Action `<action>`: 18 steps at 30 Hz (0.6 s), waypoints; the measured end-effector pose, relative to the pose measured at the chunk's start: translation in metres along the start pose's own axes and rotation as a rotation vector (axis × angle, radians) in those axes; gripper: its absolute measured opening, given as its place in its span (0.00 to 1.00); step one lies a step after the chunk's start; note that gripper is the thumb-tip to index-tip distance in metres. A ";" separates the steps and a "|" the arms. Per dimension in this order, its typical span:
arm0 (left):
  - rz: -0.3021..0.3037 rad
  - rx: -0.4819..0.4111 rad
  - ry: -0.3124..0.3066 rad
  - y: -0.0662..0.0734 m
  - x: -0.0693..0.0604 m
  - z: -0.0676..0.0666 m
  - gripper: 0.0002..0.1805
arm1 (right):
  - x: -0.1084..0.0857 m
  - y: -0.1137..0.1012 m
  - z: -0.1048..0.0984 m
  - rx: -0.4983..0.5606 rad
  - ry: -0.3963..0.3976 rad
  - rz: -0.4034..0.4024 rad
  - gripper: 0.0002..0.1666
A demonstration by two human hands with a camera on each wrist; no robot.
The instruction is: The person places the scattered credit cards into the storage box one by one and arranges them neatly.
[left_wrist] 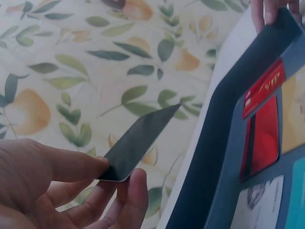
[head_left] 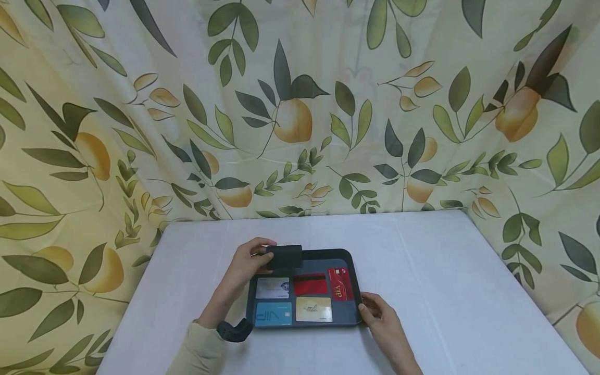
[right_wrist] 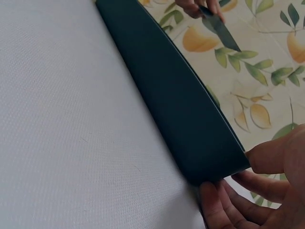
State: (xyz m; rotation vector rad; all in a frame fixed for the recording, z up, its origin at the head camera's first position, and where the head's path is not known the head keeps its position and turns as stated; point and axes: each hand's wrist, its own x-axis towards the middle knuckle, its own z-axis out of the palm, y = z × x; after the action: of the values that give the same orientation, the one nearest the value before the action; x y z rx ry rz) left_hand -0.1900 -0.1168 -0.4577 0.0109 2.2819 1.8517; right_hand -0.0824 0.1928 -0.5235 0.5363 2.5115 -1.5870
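A black card (head_left: 287, 257) is pinched between the thumb and fingers of my left hand (head_left: 247, 262), held above the far left corner of a dark tray (head_left: 328, 254). In the left wrist view the card (left_wrist: 140, 140) tilts upward, apart from the tray wall (left_wrist: 205, 138). My right hand (head_left: 382, 317) grips the tray's near right corner, thumb at the rim and fingers underneath. Inside lie a white card (head_left: 273, 288), a red card with a black stripe (head_left: 310, 286), a red VIP card (head_left: 340, 284), a blue VIP card (head_left: 273, 314) and a gold card (head_left: 314, 310).
The tray sits on a table with a white cloth (head_left: 440, 291). Behind and beside the table hangs a curtain (head_left: 328, 172) printed with leaves and orange fruit. A black band (head_left: 234, 330) is round my left wrist, by the tray's near left corner.
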 end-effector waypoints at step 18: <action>0.008 -0.026 -0.255 -0.006 -0.002 0.036 0.17 | -0.001 0.001 -0.001 0.004 -0.002 -0.002 0.25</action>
State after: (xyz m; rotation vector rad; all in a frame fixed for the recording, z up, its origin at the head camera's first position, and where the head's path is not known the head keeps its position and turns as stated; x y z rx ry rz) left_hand -0.1819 -0.0833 -0.4703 0.2386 2.0867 1.7696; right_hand -0.0810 0.1933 -0.5234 0.5324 2.5087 -1.5927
